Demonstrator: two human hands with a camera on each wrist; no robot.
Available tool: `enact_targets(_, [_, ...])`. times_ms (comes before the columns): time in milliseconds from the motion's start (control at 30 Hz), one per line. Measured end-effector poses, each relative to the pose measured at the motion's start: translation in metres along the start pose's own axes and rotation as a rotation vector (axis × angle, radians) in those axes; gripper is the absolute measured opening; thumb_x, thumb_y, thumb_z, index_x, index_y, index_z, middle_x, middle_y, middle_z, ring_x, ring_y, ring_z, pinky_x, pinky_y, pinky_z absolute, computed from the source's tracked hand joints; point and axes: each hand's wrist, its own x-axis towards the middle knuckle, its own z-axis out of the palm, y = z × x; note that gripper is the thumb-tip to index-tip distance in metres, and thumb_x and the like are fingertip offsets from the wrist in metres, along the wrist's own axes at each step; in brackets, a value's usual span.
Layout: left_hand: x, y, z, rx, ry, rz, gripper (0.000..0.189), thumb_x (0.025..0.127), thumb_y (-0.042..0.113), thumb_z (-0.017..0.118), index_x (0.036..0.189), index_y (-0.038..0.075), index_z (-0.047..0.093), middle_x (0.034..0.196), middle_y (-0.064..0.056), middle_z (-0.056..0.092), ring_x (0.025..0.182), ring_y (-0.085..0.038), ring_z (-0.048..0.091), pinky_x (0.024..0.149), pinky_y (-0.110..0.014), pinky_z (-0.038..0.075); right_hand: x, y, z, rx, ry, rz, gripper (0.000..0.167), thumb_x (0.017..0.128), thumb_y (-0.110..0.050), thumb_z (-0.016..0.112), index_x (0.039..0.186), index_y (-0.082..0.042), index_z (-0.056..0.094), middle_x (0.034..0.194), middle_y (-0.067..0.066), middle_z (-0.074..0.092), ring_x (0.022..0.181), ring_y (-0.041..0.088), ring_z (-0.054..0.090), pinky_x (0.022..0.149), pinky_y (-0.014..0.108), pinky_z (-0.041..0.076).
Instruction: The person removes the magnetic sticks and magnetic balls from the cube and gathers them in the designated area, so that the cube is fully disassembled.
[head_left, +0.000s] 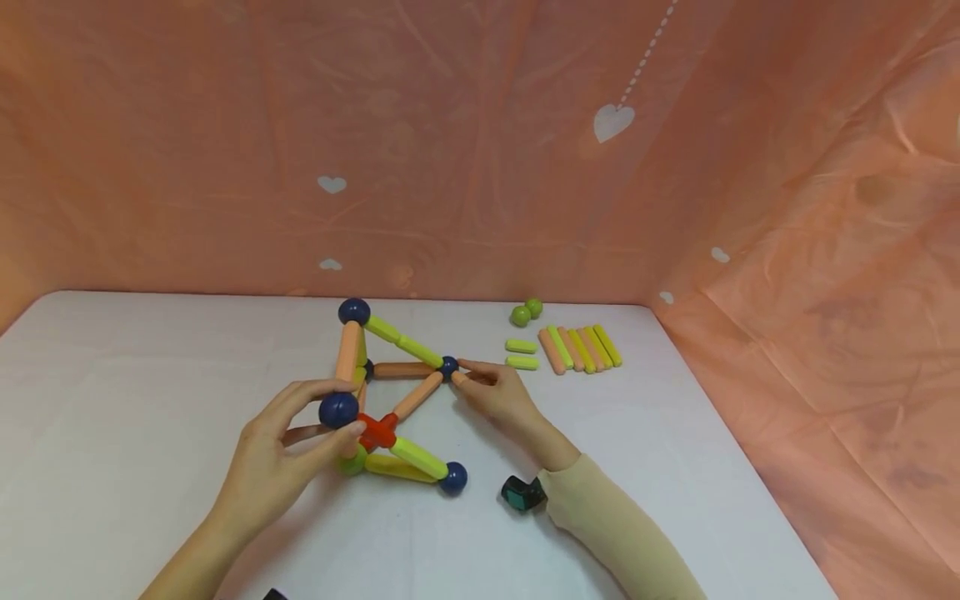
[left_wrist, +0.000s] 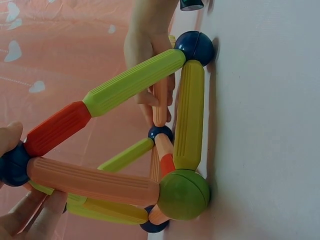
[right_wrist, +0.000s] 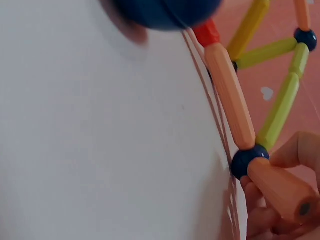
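A frame of magnetic building sticks and balls stands on the white table, with orange, yellow and yellow-green sticks, short red pieces (head_left: pixel 378 431) and several blue balls. At its near upper corner my left hand (head_left: pixel 273 454) grips a blue ball (head_left: pixel 339 411), thumb on one side and fingers on the other. A green ball (left_wrist: pixel 184 195) forms the lower corner beneath it. On the frame's right, my right hand (head_left: pixel 501 402) holds an orange magnetic stick (right_wrist: pixel 282 190) by its sides. One end of that stick meets a blue ball (right_wrist: pixel 250 161); its dark-tipped other end points outward.
Loose sticks (head_left: pixel 579 348) lie in a row at the back right. Beside them are two short yellow-green sticks (head_left: pixel 521 346) and two green balls (head_left: pixel 521 316). A heart-patterned cloth (head_left: pixel 480 150) hangs behind the table. The right wrist carries a small black device (head_left: pixel 522 494).
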Motion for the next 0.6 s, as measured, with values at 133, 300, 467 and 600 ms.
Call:
enact_targets(133, [-0.001,-0.003,-0.001,-0.022,-0.007,0.005,0.04,0.082,0.013,0.077,0.119,0.019,0.063,0.112,0.004,0.058,0.102,0.002,0.056,0.077,-0.016,0.054,0.002,0.004,-0.004,0.015,-0.007,0.002,0.04,0.089,-0.039,0.067,0.123,-0.019,0.066,0.119,0.006,0.066,0.105,0.016,0.055,0.086,0.028,0.049])
enact_targets(300, [-0.001,-0.004,-0.001,-0.019,-0.004,0.004,0.041,0.081,0.013,0.077,0.119,0.018,0.063,0.113,0.004,0.058,0.103,0.004,0.055,0.077,-0.014,0.052,0.002,0.009,-0.011,0.023,-0.039,-0.028,0.032,0.094,-0.028,0.06,0.123,-0.015,0.067,0.131,0.006,0.061,0.123,0.018,0.05,0.101,0.036,0.045])
enact_targets(467, [-0.002,-0.004,-0.001,0.005,-0.002,-0.005,0.042,0.081,0.015,0.078,0.12,0.021,0.062,0.115,0.005,0.058,0.104,0.005,0.052,0.078,-0.012,0.051,0.002,0.009,-0.018,0.028,-0.072,-0.029,0.032,0.096,-0.017,0.052,0.125,-0.014,0.065,0.127,0.005,0.061,0.111,0.014,0.051,0.089,0.026,0.045])
enact_targets(600, [-0.002,-0.005,-0.001,0.004,0.002,0.002,0.042,0.08,0.014,0.078,0.119,0.021,0.062,0.116,0.005,0.058,0.105,0.004,0.052,0.078,-0.012,0.051,0.0,0.011,-0.023,0.094,-0.037,-0.019,0.034,0.094,-0.014,0.052,0.127,-0.015,0.063,0.093,0.003,0.06,0.081,0.013,0.049,0.067,0.021,0.04])
